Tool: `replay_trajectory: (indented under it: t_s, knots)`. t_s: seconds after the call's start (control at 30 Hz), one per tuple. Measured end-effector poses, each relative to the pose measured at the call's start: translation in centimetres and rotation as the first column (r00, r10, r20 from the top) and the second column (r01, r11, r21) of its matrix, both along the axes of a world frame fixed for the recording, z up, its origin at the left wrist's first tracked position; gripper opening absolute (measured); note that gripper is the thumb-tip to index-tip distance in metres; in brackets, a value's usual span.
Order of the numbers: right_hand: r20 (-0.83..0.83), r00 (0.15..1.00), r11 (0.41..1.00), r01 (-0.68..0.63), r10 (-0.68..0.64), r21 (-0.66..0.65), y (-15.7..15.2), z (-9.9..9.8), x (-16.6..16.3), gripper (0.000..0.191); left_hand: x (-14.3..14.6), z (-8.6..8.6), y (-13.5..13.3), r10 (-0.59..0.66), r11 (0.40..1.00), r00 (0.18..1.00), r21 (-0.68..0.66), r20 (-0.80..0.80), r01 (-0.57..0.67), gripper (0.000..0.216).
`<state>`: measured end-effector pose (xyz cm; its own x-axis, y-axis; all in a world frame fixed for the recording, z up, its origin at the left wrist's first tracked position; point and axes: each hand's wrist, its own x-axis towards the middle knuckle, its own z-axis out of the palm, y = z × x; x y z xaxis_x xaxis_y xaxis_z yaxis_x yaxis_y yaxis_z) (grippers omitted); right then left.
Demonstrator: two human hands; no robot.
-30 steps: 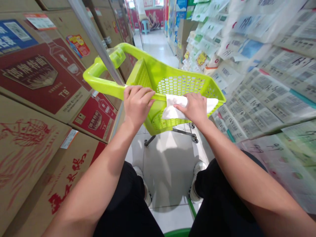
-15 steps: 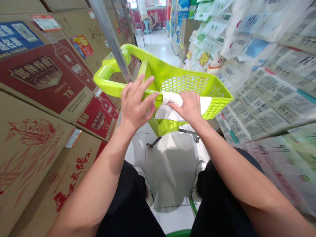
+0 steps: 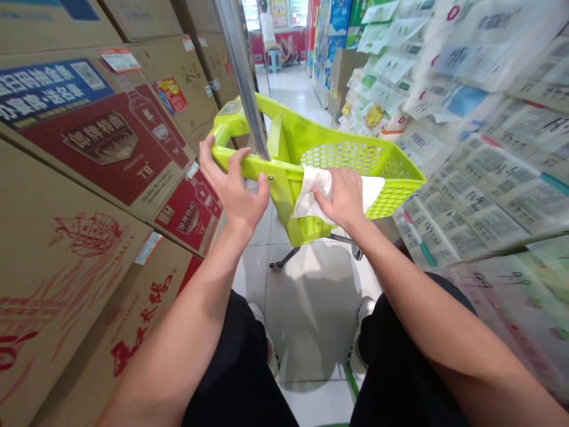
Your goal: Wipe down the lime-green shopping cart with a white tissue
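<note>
A lime-green plastic shopping cart (image 3: 275, 201) with perforated basket sides stands in front of me, turned sideways. My left hand (image 3: 235, 187) grips the cart's handle bar at the left, its fingers hooked over the top and the thumb on the near side. My right hand (image 3: 344, 196) holds a white cloth (image 3: 306, 196) against the near rim of the basket. Part of the cloth hangs down over the basket's outer side, and another part sticks out to the right of the hand. A metal pole (image 3: 242, 71) rises at the handle end, just right of my left hand.
Stacked cardboard cartons (image 3: 102, 142) line the left side. On the right, plastic-wrapped packs (image 3: 480, 172) with handwritten prices are piled close to the basket. Caster wheels (image 3: 278, 265) rest on the tiled floor. Down the aisle are a blue stool (image 3: 274, 60) and a person.
My left hand has gone from hovering spread above the rim to gripping the handle bar further left. The cart sits slightly further right in view. My right hand still holds the cloth on the rim.
</note>
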<state>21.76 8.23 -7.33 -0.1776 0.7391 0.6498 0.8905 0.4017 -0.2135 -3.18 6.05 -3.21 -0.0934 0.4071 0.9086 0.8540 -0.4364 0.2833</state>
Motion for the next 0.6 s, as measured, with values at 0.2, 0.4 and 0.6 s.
replay_trajectory:
  t_s: [0.2, 0.4, 0.6]
  knots:
    - [-0.097, 0.987, 0.988, -0.123, 0.132, 0.09, -1.2, 1.9, -5.0, 0.068, 2.1, 0.4, -0.8, 0.099, 0.995, 0.992, 0.03, -0.08, -0.097, 0.038]
    - [-0.048, 0.997, 0.998, -0.057, 0.059, 0.04, 1.3, 1.2, 1.5, 0.062, 0.2, 1.3, 0.1, -0.044, 0.999, 0.998, -0.01, -0.044, 0.043, 0.04]
    - [-0.159, 0.987, 0.995, 0.025, -0.008, 0.1, 1.6, 0.4, 3.3, 0.062, 2.1, 1.2, -0.8, -0.141, 0.99, 0.99, 0.027, -0.01, 0.141, 0.046]
